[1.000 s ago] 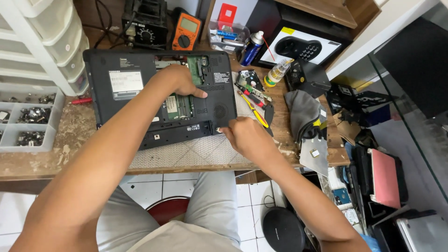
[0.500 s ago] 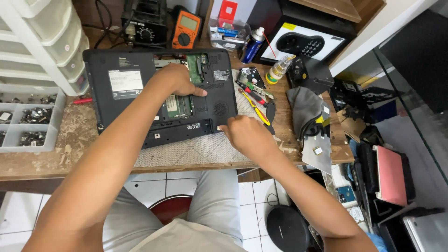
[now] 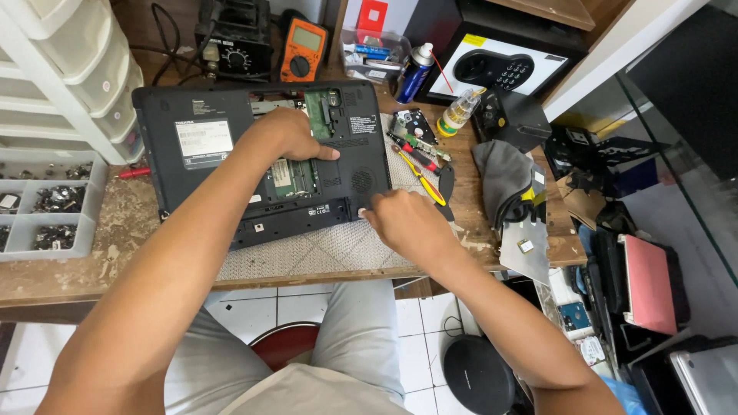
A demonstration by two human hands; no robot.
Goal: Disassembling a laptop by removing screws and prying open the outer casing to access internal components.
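Head view: a black laptop [image 3: 254, 165] lies upside down on a pale mat [image 3: 323, 250] near the middle of the wooden desk [image 3: 69, 261], its bottom covers off and green circuit boards showing.

The left hand [image 3: 288, 134] rests palm down on the open bay at the laptop's centre, its fingers [image 3: 323, 152] curled loosely and pointing toward 3 o'clock, pressing on the case rather than gripping anything.

The right hand [image 3: 403, 219] sits at the laptop's 4 o'clock corner, its fingers bunched together at the case edge; whether they pinch something small there cannot be told.

At 3 o'clock from the laptop, screwdrivers [image 3: 419, 165] with yellow and red handles lie just beside it, with a grey cloth [image 3: 503, 177] farther out. At 12 o'clock stand an orange multimeter [image 3: 304, 50] and a blue spray can [image 3: 413, 71]. At 9 o'clock a grey compartment tray [image 3: 46, 201] holds small metal parts, below white plastic drawers [image 3: 69, 69].
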